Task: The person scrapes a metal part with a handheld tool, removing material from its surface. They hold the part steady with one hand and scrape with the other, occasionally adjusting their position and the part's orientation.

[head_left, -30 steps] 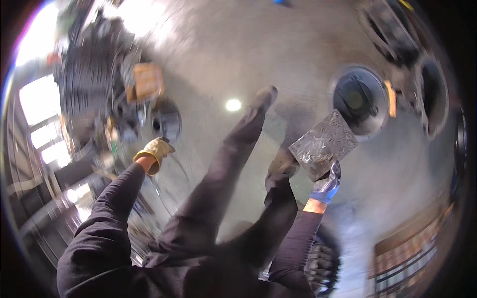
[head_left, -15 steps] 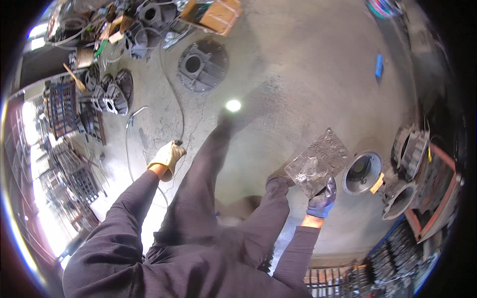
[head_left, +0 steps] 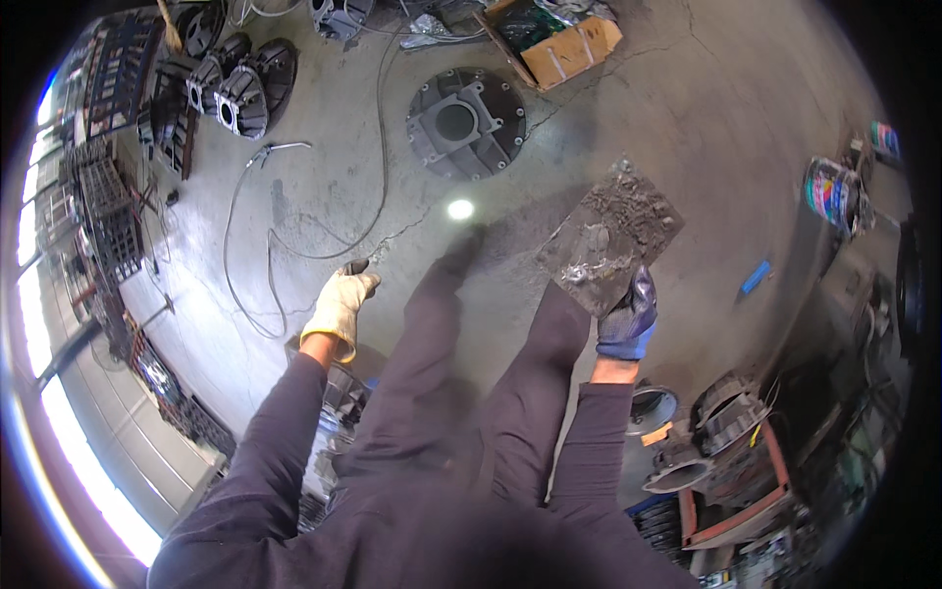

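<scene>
My right hand [head_left: 628, 312], in a dark glove with a blue cuff, grips the near corner of a flat square plate [head_left: 596, 234]. Grey, crumbly, dirt-like material covers much of the plate, which is tilted with one corner pointing away from me. My left hand [head_left: 340, 302] wears a cream work glove and is held out over the floor, fingers curled together. Something small and dark shows at its fingertips; whether it is an object or a stained glove tip is unclear.
A round metal housing [head_left: 466, 128] lies ahead on the concrete, beside an open cardboard box [head_left: 564, 44]. An air hose [head_left: 381, 147] with a blow gun [head_left: 280, 149] loops across the left floor. More castings [head_left: 243, 101] stand far left. At right are a blue object [head_left: 756, 277] and a printed bucket [head_left: 834, 191].
My view has swung, so the round housing now sits further right and the castings on the right lie lower. My right hand has carried the plate forward with me. The left hand keeps its curl.
</scene>
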